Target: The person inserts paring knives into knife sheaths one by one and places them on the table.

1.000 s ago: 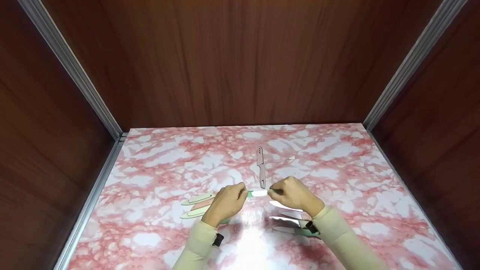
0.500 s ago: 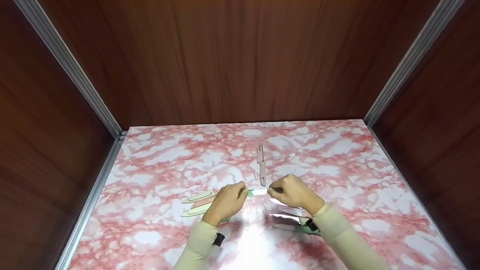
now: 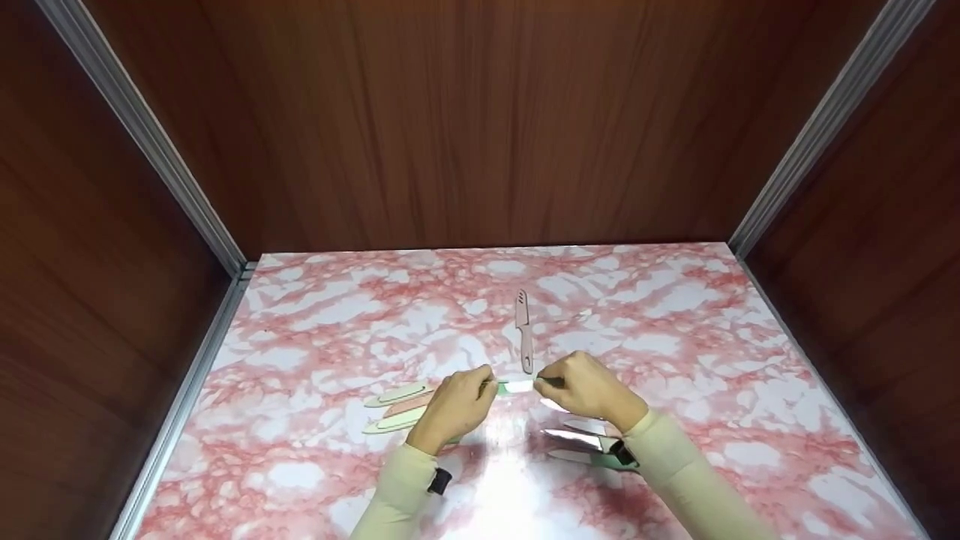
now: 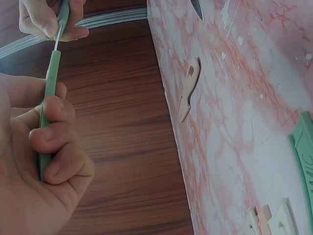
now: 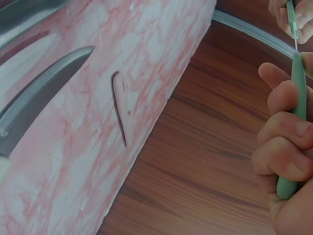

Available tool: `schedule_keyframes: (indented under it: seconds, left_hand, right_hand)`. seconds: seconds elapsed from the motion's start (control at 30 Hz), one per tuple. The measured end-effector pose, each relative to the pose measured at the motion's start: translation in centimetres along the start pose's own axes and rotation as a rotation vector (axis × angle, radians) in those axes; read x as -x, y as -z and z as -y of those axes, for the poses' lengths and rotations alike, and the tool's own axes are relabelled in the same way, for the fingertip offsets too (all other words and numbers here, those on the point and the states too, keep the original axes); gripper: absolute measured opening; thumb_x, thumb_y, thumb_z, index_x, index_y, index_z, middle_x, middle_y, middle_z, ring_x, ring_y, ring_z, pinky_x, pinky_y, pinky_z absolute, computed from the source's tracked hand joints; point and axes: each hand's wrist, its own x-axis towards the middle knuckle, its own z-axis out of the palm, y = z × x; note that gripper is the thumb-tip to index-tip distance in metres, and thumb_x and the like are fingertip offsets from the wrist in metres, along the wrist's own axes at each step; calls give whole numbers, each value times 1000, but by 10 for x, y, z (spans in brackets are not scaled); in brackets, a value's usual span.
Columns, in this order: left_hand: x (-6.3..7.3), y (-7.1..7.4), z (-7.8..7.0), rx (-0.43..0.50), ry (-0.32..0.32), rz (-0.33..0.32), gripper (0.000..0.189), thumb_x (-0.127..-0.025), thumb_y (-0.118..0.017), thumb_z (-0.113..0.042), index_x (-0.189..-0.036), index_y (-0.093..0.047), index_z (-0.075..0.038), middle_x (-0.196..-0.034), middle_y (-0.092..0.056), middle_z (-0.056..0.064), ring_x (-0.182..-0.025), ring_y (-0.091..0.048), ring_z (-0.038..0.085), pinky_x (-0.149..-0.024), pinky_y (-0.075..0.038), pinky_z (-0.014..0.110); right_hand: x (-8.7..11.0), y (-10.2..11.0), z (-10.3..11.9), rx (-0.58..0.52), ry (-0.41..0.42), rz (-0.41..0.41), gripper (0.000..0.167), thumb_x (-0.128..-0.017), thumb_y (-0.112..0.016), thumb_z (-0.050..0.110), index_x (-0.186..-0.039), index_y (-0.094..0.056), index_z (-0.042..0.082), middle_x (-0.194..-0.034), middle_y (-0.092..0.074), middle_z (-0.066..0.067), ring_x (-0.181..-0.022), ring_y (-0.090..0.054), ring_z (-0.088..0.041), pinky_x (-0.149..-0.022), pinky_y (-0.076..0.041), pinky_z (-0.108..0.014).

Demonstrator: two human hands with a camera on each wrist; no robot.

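Observation:
Both hands meet over the middle of the table, with a green-handled knife and its green sheath between them. My left hand (image 3: 456, 409) grips the sheath (image 4: 52, 68), fingers curled round it in the left wrist view. The knife's handle (image 5: 299, 88) lies in my right hand (image 5: 288, 147), gripped by curled fingers. A short stretch of bright blade (image 3: 519, 387) shows between handle and sheath; the rest of the blade is hidden in the sheath. Just beyond the hands lies a pink knife (image 3: 524, 330) in its pink sheath.
Left of the hands lie several sheaths, among them a pale green one (image 3: 395, 395) and a pink one (image 3: 405, 407). On the right are several bare knives, blades pointing left, including a green-handled one (image 3: 611, 460). Dark wooden panels (image 3: 480, 127) enclose the marbled table (image 3: 300, 360).
The gap between the hands looks slightly narrower, with a little less blade showing. Both grips and the things on the table stay the same.

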Motion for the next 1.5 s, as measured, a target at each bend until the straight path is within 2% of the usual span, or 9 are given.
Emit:
schedule_keyframes:
  seconds: [0.23,0.43,0.53,0.7,0.87,1.03,1.13,1.37,1.5]
  left_hand:
    - [0,-2,0,32,12,-19,23,-100,-45,-20,-76,-48,-18,-62,-41,-8,-53,-38,7,-52,-34,25]
    - [0,-2,-2,41,19,1,24,-100,-44,-22,-77,-48,-18,-62,-41,-8,-54,-38,7,-52,-34,24]
    - [0,-2,-3,35,15,-1,24,-100,-43,-22,-77,-48,-18,-62,-40,-8,-54,-38,6,-52,-34,24]
    - [-1,-3,-3,29,14,-8,25,-101,-44,-23,-77,-47,-17,-62,-39,-8,-53,-37,6,-52,-33,24]
    - [0,-5,-3,66,13,7,23,-101,-44,-20,-78,-48,-17,-64,-40,-8,-54,-37,6,-50,-33,23]
    - [-2,-5,-4,55,7,-1,24,-101,-43,-23,-78,-48,-18,-63,-39,-8,-53,-36,6,-51,-33,23]
    - [-3,-5,-4,53,6,2,25,-101,-42,-24,-78,-48,-18,-62,-39,-8,-52,-36,6,-51,-33,23]
    - [-4,-6,-5,52,7,-6,24,-100,-44,-24,-77,-47,-19,-61,-37,-9,-51,-34,6,-51,-32,24]
    - [-3,-6,-6,55,13,-5,24,-100,-44,-24,-76,-47,-19,-61,-37,-9,-51,-34,6,-51,-32,24]
  right_hand:
    - [-1,0,1,-14,27,5,35,-88,-63,17,-57,-48,22,-52,-35,16,-47,-28,4,-44,-27,-16]
    - [-2,-2,2,-26,19,20,21,-90,-63,18,-70,-69,17,-57,-48,15,-47,-34,5,-46,-36,-17]
    - [-3,-3,3,-27,13,20,17,-90,-63,17,-75,-72,14,-57,-49,14,-46,-34,5,-45,-35,-17]
    - [-4,-3,4,-33,16,20,18,-89,-65,15,-71,-68,17,-54,-44,15,-45,-30,6,-42,-31,-16]
    - [-3,-2,5,-38,-2,40,30,-91,-61,18,-61,-58,19,-51,-35,17,-44,-26,6,-42,-25,-15]
    - [-5,-2,6,-32,1,31,36,-91,-61,18,-57,-48,23,-50,-31,17,-44,-25,5,-43,-22,-14]
    - [-7,-3,6,-27,13,14,37,-90,-62,16,-56,-47,22,-50,-32,16,-44,-25,4,-42,-23,-15]
    - [-8,-5,9,-32,24,1,24,-85,-60,8,-63,-62,17,-54,-44,14,-47,-34,3,-46,-33,-17]
    - [-8,-6,10,-32,32,8,31,-85,-59,8,-58,-52,21,-52,-37,15,-46,-30,3,-45,-27,-15]
